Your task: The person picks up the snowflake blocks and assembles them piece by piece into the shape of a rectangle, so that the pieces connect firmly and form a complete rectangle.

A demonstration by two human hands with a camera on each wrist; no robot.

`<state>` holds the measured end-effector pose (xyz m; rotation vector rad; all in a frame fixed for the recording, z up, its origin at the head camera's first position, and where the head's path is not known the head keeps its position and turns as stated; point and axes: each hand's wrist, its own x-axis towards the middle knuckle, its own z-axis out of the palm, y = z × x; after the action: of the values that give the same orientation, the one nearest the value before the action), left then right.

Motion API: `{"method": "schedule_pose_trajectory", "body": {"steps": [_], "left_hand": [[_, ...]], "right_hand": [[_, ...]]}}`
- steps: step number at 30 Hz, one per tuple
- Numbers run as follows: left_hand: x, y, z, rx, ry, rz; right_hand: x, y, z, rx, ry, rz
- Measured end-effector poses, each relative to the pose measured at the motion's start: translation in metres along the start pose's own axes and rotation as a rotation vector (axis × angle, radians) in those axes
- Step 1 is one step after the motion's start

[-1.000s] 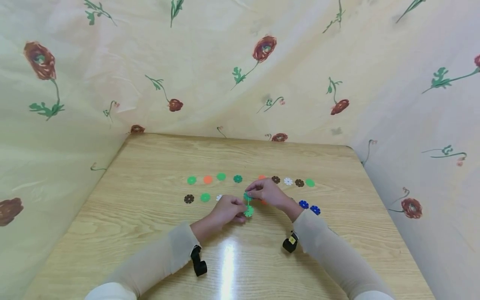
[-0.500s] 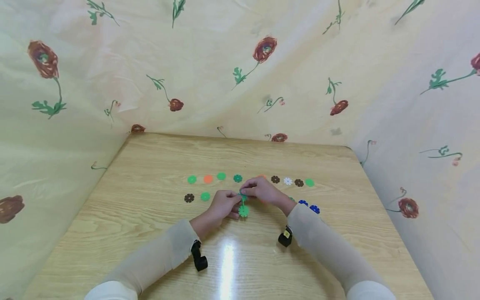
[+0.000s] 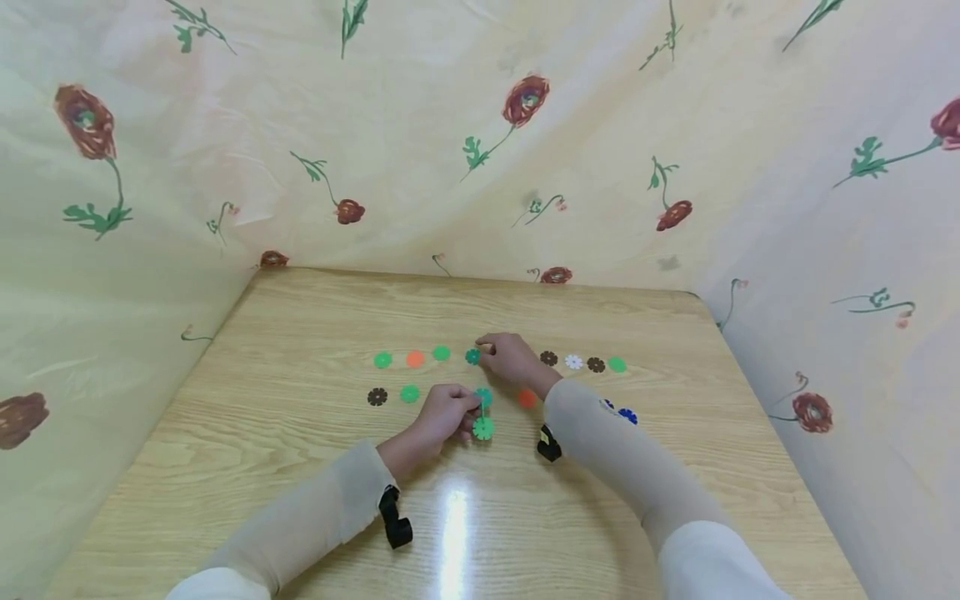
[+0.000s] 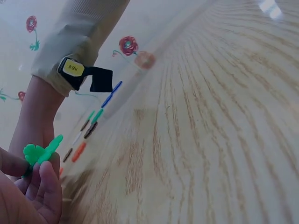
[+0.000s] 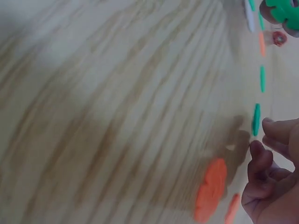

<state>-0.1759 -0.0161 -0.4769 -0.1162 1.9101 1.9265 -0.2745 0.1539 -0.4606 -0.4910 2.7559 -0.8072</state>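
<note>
My left hand (image 3: 446, 410) pinches a joined piece of flower-shaped plastic discs: a bright green disc (image 3: 483, 429) at the near end, a teal-green disc (image 3: 483, 396) at the far end. The left wrist view shows the green discs (image 4: 41, 153) meeting at an angle between thumb and fingers. My right hand (image 3: 512, 358) reaches to the back row, fingertips right beside a loose dark green disc (image 3: 472, 357). In the right wrist view that dark green disc (image 5: 256, 120) stands edge-on close to the fingers, thumb and forefinger apart with nothing gripped between them.
Loose discs lie in two rows on the wooden table (image 3: 315, 450): an orange disc (image 3: 416, 358), a brown disc (image 3: 377, 397), a white disc (image 3: 573, 362), a blue disc (image 3: 628, 416) and several others. Another orange disc (image 5: 211, 190) lies below the right hand. Flowered cloth (image 3: 420, 125) surrounds the table.
Both hands worked together on the green discs; now the right hand has let go and moved back to the dark green disc. The left hand keeps the joined piece.
</note>
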Motion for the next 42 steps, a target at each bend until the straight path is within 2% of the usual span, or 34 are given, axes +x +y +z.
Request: {"method": "schedule_pose_trajectory", "body": {"steps": [4, 8, 12, 18, 22, 26, 30, 34, 42], "left_hand": [[-0.003, -0.001, -0.001, -0.007, -0.013, 0.008], [-0.005, -0.001, -0.002, -0.011, -0.017, 0.013], [-0.001, -0.002, -0.004, -0.017, 0.004, 0.018], [0.002, 0.002, -0.008, -0.02, 0.041, 0.036], [0.002, 0.006, -0.011, -0.013, 0.055, 0.033], [0.001, 0.011, -0.013, -0.014, 0.055, 0.018], [-0.001, 0.017, -0.015, -0.015, 0.034, 0.027], [-0.005, 0.022, -0.015, 0.014, 0.021, 0.059], [-0.006, 0.023, -0.014, 0.054, -0.001, 0.084]], "right_hand": [[0.003, -0.005, 0.005, -0.078, -0.002, -0.022], [0.004, -0.007, 0.007, -0.054, -0.008, 0.02], [0.003, -0.006, 0.005, 0.063, 0.019, 0.052], [-0.004, 0.0, 0.004, 0.29, 0.111, 0.03], [-0.014, 0.002, 0.001, 0.473, 0.123, 0.027], [-0.026, 0.001, -0.002, 0.622, 0.081, 0.014], [-0.038, 0.002, -0.001, 0.701, -0.008, -0.027], [-0.044, 0.0, 0.001, 0.702, -0.082, -0.084], [-0.05, -0.004, 0.002, 0.666, -0.144, -0.128]]}}
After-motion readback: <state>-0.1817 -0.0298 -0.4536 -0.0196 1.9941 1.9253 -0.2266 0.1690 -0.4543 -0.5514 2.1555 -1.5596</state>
